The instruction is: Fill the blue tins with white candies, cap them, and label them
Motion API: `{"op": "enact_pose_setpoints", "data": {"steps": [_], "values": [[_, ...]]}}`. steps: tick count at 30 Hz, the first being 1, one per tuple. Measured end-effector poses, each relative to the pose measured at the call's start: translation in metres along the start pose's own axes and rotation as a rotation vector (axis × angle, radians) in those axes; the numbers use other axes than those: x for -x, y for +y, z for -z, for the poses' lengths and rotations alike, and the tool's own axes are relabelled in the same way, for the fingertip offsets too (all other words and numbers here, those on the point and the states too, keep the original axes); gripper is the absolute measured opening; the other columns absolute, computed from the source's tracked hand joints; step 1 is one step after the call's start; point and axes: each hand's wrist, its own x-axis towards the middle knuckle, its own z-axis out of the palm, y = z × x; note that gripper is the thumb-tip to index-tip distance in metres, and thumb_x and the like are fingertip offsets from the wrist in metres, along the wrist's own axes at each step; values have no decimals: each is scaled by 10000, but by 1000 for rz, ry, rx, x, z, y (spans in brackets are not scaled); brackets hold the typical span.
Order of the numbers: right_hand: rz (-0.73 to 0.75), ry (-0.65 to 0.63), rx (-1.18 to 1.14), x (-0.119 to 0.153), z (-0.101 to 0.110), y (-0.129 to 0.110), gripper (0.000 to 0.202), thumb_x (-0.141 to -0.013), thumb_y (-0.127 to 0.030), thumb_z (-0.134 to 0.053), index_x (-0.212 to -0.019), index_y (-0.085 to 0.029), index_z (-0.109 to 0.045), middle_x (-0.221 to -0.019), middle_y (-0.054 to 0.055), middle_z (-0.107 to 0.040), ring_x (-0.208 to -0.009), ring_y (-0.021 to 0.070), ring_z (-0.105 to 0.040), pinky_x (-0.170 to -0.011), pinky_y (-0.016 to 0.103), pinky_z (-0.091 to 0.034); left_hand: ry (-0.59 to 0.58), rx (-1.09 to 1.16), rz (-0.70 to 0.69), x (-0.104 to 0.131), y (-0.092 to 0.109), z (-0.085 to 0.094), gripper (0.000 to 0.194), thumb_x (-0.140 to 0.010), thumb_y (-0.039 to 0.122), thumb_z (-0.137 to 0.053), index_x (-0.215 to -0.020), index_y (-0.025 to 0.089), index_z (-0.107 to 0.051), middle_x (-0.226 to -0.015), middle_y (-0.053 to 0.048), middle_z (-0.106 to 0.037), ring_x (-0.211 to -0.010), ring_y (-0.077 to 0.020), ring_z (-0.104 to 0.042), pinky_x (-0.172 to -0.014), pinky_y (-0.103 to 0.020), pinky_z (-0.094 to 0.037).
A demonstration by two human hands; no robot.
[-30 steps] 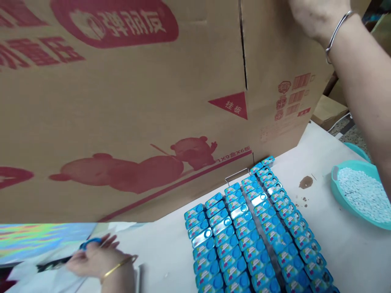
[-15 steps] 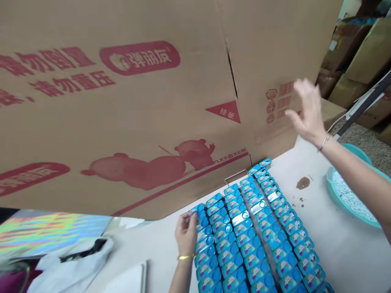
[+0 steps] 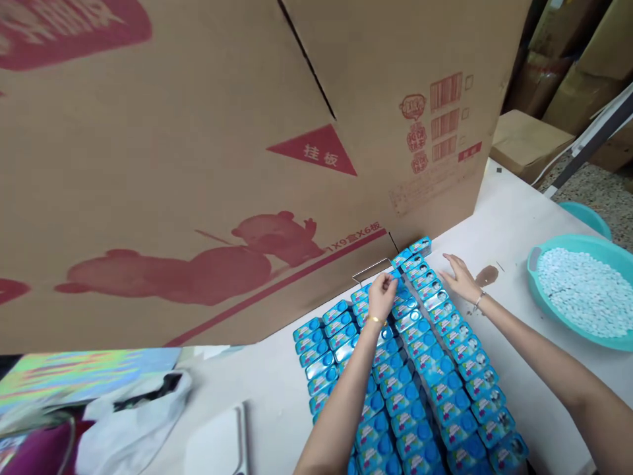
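Note:
Several rows of small blue boxes (image 3: 435, 359) lie side by side on the white table (image 3: 270, 379). My left hand (image 3: 382, 297) is over the far end of the middle rows, its fingers pinched at a blue box; what they hold, if anything, is too small to make out. Beside the far end of the rightmost row, my right hand (image 3: 461, 278) has its fingers apart and holds nothing. A thin metal wire frame (image 3: 370, 269) stands between the rows and the large carton.
The large printed carton (image 3: 198, 165) rises behind the rows. A turquoise basin (image 3: 537, 280) of small white pieces stands at the right. At the left are a white plastic bag (image 3: 128, 422) and a white flat object (image 3: 215, 439). More cartons (image 3: 568, 99) are stacked beyond.
My left hand has moved right, from the leftmost row to the middle rows. My right hand has come down from in front of the carton to beside the rightmost row. The view has shifted.

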Motion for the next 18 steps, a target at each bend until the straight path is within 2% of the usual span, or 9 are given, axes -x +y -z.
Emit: {"op": "enact_pose_setpoints", "data": {"steps": [2,5,10,14,18], "values": [[-13,10,-33,-24,-6,7,548,-908,-406,-504,-1388,-150,-442,-1357,195,-505,-1308,322,-428,-1116,536,-339,-22,-96,-22,-26,9,-19,137,-807,322,-550,-775,193,-515,-677,29,-513,-625,-108,-482,-622,-219,-395],[-25,-9,-71,-62,-18,19,564,-863,-310,-558,-1394,-166,-433,-1344,180,-505,-1253,310,-472,-1083,522,-377,-69,-369,-52,-65,28,-47,75,-816,265,-563,-788,196,-548,-733,-4,-597,-711,-134,-557,-687,-238,-404],[-23,-94,-142,-108,-37,38,617,-779,-198,-613,-1373,-206,-447,-1302,144,-513,-1056,250,-572,-949,444,-472,-171,-789,-30,-113,51,-84,147,-892,275,-496,-925,207,-622,-928,-102,-696,-901,-222,-644,-746,-296,-421],[-32,-172,-206,-123,-45,48,509,-744,-194,-633,-1239,-203,-513,-1159,97,-581,-843,187,-573,-795,354,-486,-217,-903,-14,-134,52,-100,216,-894,254,-473,-995,189,-653,-995,-144,-704,-943,-259,-663,-749,-322,-447],[-33,-263,-281,-123,-45,57,395,-754,-282,-637,-1119,-223,-497,-886,-14,-597,-637,125,-492,-638,268,-428,-310,-914,113,-148,54,-107,228,-837,292,-576,-993,173,-692,-1028,-159,-708,-975,-259,-667,-766,-314,-471]]}}
